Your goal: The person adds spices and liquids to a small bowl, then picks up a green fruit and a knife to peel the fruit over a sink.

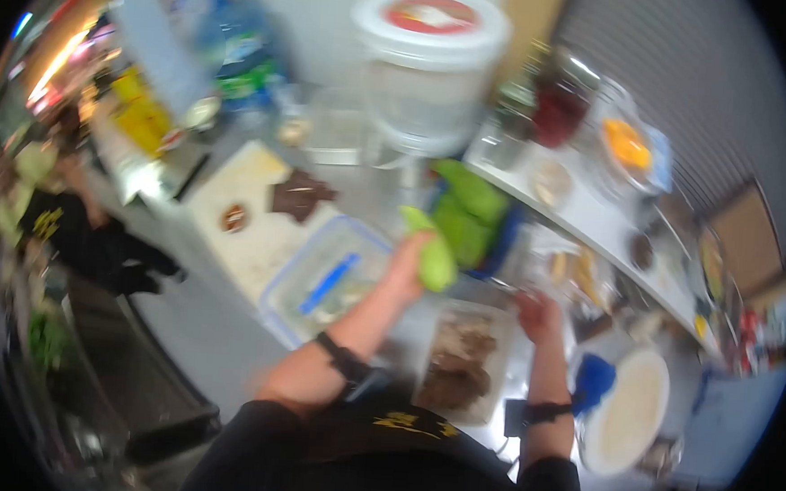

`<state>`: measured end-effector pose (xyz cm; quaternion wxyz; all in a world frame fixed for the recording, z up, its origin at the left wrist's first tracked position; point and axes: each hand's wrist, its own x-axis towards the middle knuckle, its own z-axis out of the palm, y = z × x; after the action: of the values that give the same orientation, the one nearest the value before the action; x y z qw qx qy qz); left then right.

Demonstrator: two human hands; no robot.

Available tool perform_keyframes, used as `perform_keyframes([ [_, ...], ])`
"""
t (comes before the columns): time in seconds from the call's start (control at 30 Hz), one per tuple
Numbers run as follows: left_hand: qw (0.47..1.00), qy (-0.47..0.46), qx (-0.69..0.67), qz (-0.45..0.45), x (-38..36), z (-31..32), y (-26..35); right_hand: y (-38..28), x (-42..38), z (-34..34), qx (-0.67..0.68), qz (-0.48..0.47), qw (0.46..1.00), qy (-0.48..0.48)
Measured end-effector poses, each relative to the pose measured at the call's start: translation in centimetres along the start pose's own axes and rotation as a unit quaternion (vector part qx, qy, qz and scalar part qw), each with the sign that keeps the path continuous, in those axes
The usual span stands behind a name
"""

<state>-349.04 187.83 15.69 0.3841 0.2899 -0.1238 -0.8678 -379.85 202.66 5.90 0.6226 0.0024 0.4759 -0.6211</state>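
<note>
Grips an oblong pale-green vegetable (432,259) in the left hand (404,269), just beside a blue container (505,240) of green produce (476,216).
Holds the right hand (542,317) apart from the left, just beside the far right corner of a rectangular clear tub (498,369) of brown contents (459,376), too blurred to tell if gripping anything.

Site: kitchen, probably commercial. Landmark: white lidded bucket (434,95). Below bucket: green vegetables (471,214), then a food tub (462,362), on a grey, metal-looking worktop (218,302). Lower left of it: cutting board (258,246). Right of it: shelf (582,237) with jars (566,99). Far left: another person (61,221), black clothing, yellow mark matching the camera wearer's.
</note>
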Motion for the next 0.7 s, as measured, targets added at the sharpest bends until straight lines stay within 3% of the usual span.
perform_keyframes([
  [0.03, 0.998, -0.012, 0.052, 0.016, 1.4, -1.9, -1.0, -0.2, 0.2, 0.4, -0.003, -0.010, 1.000, 0.001],
  [0.07, 0.999, -0.003, 0.051, 0.009, 0.3, -1.3, -0.6, -0.3, 1.3, -0.6, 0.000, -0.021, 0.998, -0.058],
  [0.17, 0.998, -0.008, 0.048, 0.047, -1.6, -0.3, 0.5, -1.8, 2.9, -0.1, -0.008, 0.025, 1.000, 0.001],
  [0.23, 0.994, 0.001, 0.082, 0.067, -4.2, 0.2, 2.1, -1.9, 4.6, -2.9, 0.011, 0.037, 0.999, -0.036],
  [0.3, 0.996, -0.010, 0.037, 0.077, -6.3, -0.8, 3.8, -0.6, -1.6, 2.2, -0.090, -0.088, 0.985, 0.120],
  [0.37, 0.995, -0.034, -0.039, 0.086, -8.8, -1.7, 5.9, 0.9, -3.9, 1.5, -0.187, -0.121, 0.965, 0.135],
  [0.43, 0.988, -0.048, -0.067, 0.130, -11.1, -2.4, 8.8, 2.7, -6.5, -0.7, -0.470, -0.239, 0.847, 0.065],
  [0.47, 0.980, -0.069, -0.092, 0.162, -12.2, -2.6, 10.2, 3.8, -7.9, 0.0, -0.471, -0.236, 0.848, 0.059],
  [0.53, 0.964, -0.042, -0.098, 0.243, -15.3, -1.2, 12.7, 6.0, -10.6, 2.7, -0.600, -0.245, 0.745, 0.156],
  [0.57, 0.963, -0.040, -0.098, 0.247, -16.5, -0.7, 13.7, 6.6, -11.9, 4.0, -0.601, -0.245, 0.745, 0.152],
  [0.63, 0.943, -0.099, -0.065, 0.311, -18.5, -0.2, 15.6, 7.3, -13.7, 5.9, -0.682, -0.309, 0.646, 0.149],
  [0.7, 0.934, -0.105, -0.041, 0.339, -20.2, 0.2, 17.4, 10.4, -6.6, -3.4, -0.745, -0.367, 0.531, 0.168],
])
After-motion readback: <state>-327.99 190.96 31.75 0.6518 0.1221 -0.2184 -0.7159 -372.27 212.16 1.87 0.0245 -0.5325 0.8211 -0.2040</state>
